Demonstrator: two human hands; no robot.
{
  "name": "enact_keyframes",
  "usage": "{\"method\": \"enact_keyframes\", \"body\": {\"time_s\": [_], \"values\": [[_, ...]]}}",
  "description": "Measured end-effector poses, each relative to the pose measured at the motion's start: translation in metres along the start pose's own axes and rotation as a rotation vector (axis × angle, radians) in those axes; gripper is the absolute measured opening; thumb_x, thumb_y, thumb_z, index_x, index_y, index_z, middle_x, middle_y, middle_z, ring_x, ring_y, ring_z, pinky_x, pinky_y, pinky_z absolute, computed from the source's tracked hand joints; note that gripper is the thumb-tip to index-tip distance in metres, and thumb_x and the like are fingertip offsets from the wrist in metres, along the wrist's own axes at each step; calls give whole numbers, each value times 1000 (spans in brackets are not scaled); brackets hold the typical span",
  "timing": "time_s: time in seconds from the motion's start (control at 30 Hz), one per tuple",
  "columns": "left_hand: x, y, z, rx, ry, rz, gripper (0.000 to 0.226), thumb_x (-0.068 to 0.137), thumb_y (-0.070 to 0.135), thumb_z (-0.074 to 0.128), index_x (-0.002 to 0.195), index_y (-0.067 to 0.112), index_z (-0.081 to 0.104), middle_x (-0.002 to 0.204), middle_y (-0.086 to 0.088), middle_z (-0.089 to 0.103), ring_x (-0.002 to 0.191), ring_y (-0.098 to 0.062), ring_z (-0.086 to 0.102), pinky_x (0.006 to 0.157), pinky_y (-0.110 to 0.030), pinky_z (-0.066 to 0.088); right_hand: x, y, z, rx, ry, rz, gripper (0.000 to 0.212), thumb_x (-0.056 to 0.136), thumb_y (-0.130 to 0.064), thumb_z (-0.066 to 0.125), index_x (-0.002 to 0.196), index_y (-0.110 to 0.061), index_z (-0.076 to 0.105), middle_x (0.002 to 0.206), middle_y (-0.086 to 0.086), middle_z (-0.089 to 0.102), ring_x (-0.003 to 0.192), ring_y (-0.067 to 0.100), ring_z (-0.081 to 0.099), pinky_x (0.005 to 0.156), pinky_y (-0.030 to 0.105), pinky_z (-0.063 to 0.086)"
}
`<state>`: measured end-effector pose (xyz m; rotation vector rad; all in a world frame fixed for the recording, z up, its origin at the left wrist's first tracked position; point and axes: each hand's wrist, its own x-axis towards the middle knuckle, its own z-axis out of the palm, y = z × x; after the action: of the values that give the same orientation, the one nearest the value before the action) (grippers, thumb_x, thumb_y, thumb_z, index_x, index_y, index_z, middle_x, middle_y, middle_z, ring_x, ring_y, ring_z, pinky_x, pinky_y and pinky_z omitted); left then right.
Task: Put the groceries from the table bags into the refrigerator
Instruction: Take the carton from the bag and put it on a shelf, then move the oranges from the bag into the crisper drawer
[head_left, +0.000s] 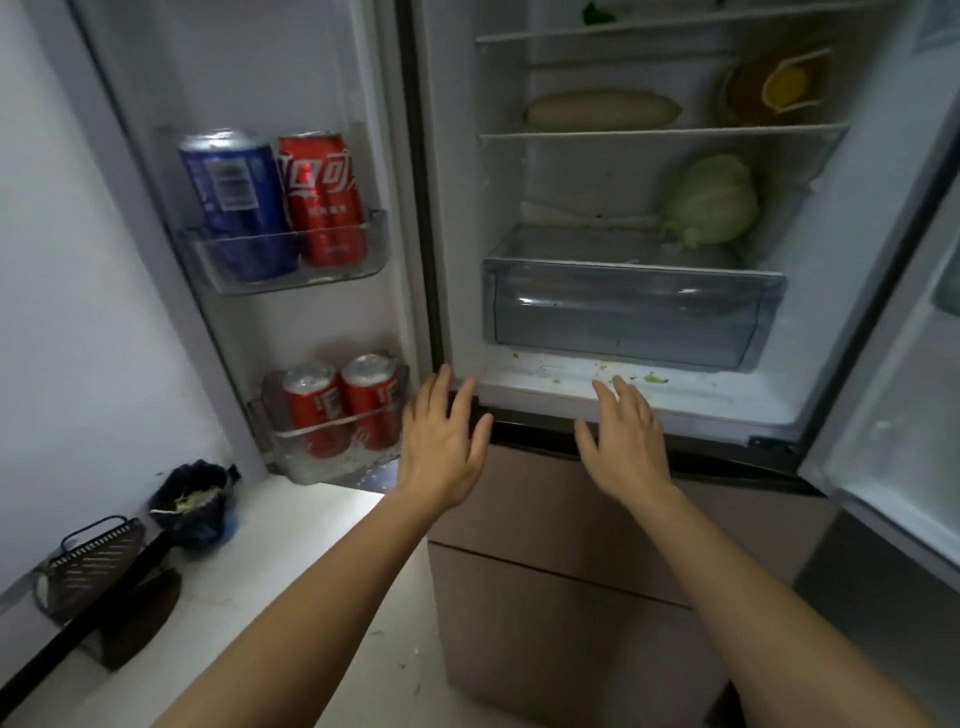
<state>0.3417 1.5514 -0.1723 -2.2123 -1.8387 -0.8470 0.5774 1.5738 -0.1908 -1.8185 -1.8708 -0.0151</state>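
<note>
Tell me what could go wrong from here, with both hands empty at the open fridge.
1. The left hand is close to the red cans in the lower door bin; a careless sweep could knock them.
2. The cabbage sits on the shelf above the clear drawer; pulling the drawer hard might shake it loose.
3. Crumbs on the bottom ledge by the right hand could stick to groceries set there.

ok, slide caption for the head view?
Empty left hand and right hand at the open refrigerator; soda cans in door bins, cabbage above drawer.
</note>
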Motion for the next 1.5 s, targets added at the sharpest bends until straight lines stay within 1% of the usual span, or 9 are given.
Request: {"method": "enact_keyframes", "body": {"time_s": [0.13, 0.23, 0.5, 0.63, 0.77, 0.87, 0.93, 1.23, 1.5], "values": [[-59, -14, -33, -38, 20, -63, 57, 103, 49, 31, 154, 23, 30, 164, -8, 19, 151, -26, 15, 122, -46, 17, -45, -31, -5, -52, -29, -61, 60, 102, -39, 45, 154, -12, 29, 160, 17, 29, 147, 32, 26, 118, 50, 29], [-114, -47, -69, 7, -9, -149, 62, 100, 52, 25, 154, 21, 31, 164, -8, 19, 152, -27, 15, 121, -49, 18, -76, -81, 7, -23, -71, -118, 60, 101, -37, 47, 153, -12, 32, 158, 16, 32, 146, 31, 28, 116, 49, 31], [-256, -192, -181, 248, 58, -486, 61, 98, 48, 28, 145, 14, 46, 155, -14, 38, 143, -34, 33, 111, -55, 35, -142, -286, 65, 176, -232, -459, 55, 99, -35, 51, 148, -14, 37, 151, 11, 41, 137, 30, 38, 107, 45, 40], [-310, -243, -231, 352, 79, -688, 64, 98, 50, 22, 147, 15, 41, 157, -14, 32, 144, -33, 29, 114, -53, 28, -169, -386, 98, 249, -330, -659, 60, 100, -38, 49, 153, -16, 32, 156, 9, 36, 143, 27, 32, 111, 43, 36], [-356, -285, -266, 431, 116, -904, 60, 102, 48, 27, 153, 18, 30, 165, -11, 16, 151, -29, 15, 119, -51, 18, -187, -465, 132, 334, -407, -830, 60, 98, -38, 52, 151, -14, 35, 152, 9, 41, 139, 28, 38, 108, 42, 40], [-386, -309, -290, 511, 134, -964, 61, 99, 52, 24, 151, 20, 33, 161, -7, 24, 148, -27, 23, 115, -54, 30, -198, -514, 153, 400, -470, -895, 57, 98, -37, 51, 149, -15, 37, 148, 8, 44, 135, 27, 42, 102, 43, 47], [-403, -320, -303, 523, 144, -1048, 62, 98, 52, 24, 149, 19, 35, 158, -9, 29, 145, -29, 29, 113, -53, 33, -207, -543, 165, 441, -510, -938, 55, 98, -35, 51, 148, -15, 37, 147, 7, 44, 134, 26, 43, 100, 42, 47], [-474, -384, -327, 521, 159, -1357, 59, 103, 46, 35, 154, 17, 30, 164, -10, 19, 150, -28, 18, 118, -48, 23, -259, -651, 219, 441, -658, -1184, 52, 97, -32, 51, 145, -15, 41, 142, 7, 46, 125, 29, 49, 92, 43, 51], [-516, -535, -326, 398, 161, -1424, 58, 104, 45, 34, 154, 16, 30, 163, -9, 21, 149, -26, 21, 117, -47, 28, -279, -763, 296, 293, -709, -1207, 53, 98, -32, 49, 148, -19, 37, 148, 4, 42, 128, 26, 49, 90, 40, 54]]}}
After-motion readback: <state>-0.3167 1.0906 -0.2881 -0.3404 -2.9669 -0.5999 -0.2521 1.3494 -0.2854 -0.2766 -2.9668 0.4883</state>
